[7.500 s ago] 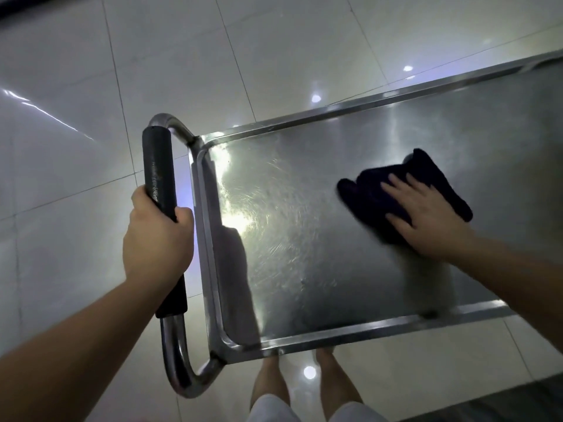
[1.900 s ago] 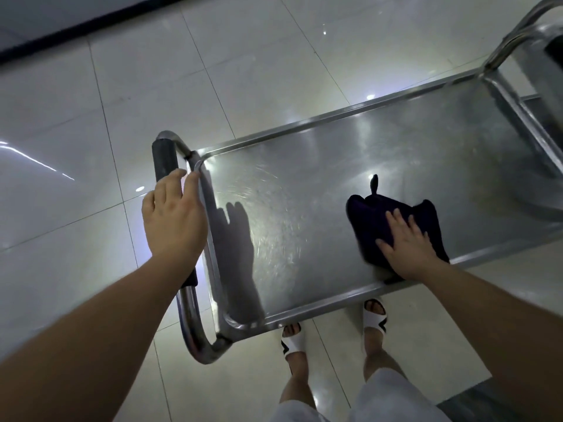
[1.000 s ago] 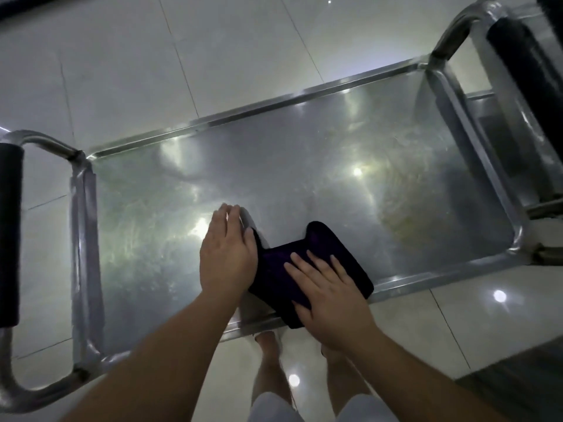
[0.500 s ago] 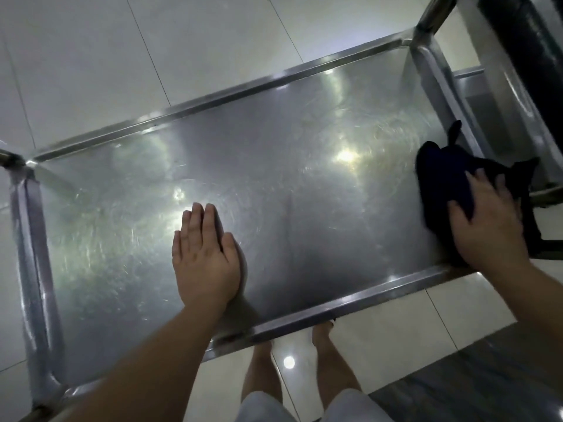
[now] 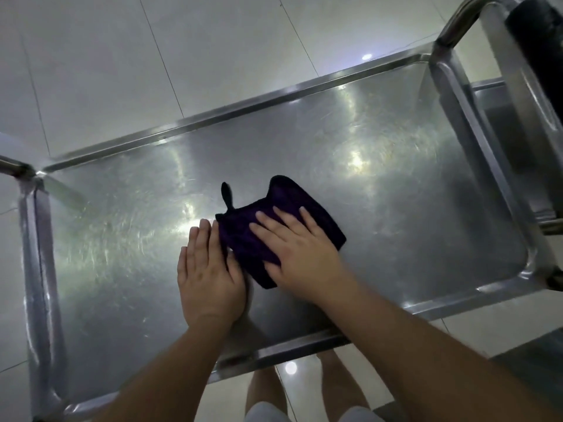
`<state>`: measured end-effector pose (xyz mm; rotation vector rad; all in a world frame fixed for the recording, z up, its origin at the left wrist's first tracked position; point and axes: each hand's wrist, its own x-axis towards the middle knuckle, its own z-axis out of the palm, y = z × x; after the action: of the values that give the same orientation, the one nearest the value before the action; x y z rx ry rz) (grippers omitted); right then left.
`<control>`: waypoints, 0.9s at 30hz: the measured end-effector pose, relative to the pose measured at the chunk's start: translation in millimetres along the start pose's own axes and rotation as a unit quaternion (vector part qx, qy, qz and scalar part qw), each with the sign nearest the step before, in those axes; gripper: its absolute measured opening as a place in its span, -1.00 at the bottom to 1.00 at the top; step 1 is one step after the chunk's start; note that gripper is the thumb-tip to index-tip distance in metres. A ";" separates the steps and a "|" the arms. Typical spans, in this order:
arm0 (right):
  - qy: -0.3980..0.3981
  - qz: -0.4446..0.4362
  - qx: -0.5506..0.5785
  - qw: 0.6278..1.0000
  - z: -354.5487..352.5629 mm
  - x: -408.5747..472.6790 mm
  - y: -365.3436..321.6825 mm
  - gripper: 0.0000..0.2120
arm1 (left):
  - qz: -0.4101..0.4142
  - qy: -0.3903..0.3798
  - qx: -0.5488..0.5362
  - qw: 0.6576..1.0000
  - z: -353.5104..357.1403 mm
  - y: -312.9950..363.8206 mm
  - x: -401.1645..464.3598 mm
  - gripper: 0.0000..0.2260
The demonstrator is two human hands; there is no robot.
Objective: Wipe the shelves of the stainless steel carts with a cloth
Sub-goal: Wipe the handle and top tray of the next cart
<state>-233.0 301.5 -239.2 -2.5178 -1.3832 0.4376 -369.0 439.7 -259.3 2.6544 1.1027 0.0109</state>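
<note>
On the shelf (image 5: 396, 208), both flat hands touch the cloth (image 5: 283, 217).

A: Where does the head view look from?
B: From above the cart shelf (image 5: 380, 208), facing steeply down and forward, close over it.
A: How much fits?
B: The shelf nearly whole, floor tiles (image 5: 213, 50) beyond its far rim.

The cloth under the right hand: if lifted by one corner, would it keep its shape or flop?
Probably flop: the cloth looks soft and folded, with a loose tab. Likely light, and it should slide easily on the smooth shelf.
</note>
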 end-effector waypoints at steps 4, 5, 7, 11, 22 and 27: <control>0.050 0.175 0.002 0.983 -46.8 2.5 112.5 -0.36 | 0.010 -0.005 0.022 1.000 0.4 -2.2 -0.1 -0.44; 0.066 0.238 0.006 0.969 -61.7 0.5 146.1 -0.36 | 0.011 -0.006 0.026 1.000 0.5 -2.4 0.0 -0.45; 0.102 0.343 0.025 0.934 -88.4 -5.7 200.7 -0.35 | 0.012 -0.009 0.027 1.000 0.2 -1.8 0.2 -0.44; 0.129 0.424 0.028 0.896 -94.9 5.0 209.9 -0.34 | 0.013 -0.017 0.035 0.999 -0.4 -0.3 0.7 -0.44; -0.035 -0.045 0.006 0.998 -18.0 122.2 -19.0 -0.39 | 0.013 -0.004 0.041 0.999 3.5 -1.2 0.9 -0.44; -0.012 -0.011 -0.007 1.000 -49.8 145.6 55.2 -0.39 | 0.020 -0.009 0.046 0.999 3.1 -2.3 2.0 -0.44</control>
<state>-97.7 393.1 -233.2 -2.5137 -1.4248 0.4565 -368.8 441.9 -263.1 2.7518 1.0703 -0.0568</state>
